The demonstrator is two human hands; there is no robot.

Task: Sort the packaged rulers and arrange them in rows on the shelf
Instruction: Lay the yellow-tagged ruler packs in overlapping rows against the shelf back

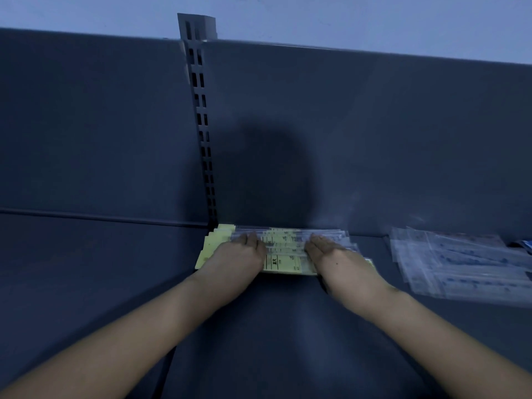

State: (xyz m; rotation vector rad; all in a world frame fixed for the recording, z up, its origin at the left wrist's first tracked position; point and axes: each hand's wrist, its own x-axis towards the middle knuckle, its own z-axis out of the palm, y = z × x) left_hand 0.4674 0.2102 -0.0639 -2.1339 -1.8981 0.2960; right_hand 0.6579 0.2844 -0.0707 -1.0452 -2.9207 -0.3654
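A fanned stack of packaged rulers with pale yellow cards (283, 256) lies on the dark grey shelf (86, 269), pushed against the back panel. My left hand (236, 259) rests flat on the stack's left part, fingers extended. My right hand (335, 260) lies flat on its right part, palm down. Both hands press on the packs rather than grip them. A second pile of clear packaged rulers with blue print (460, 263) is spread out on the shelf to the right, apart from my hands.
A slotted metal upright (203, 125) runs up the grey back panel (374, 139) just left of the yellow stack. A seam divides this shelf from the one to its left. A small blue object (525, 245) shows at the right edge.
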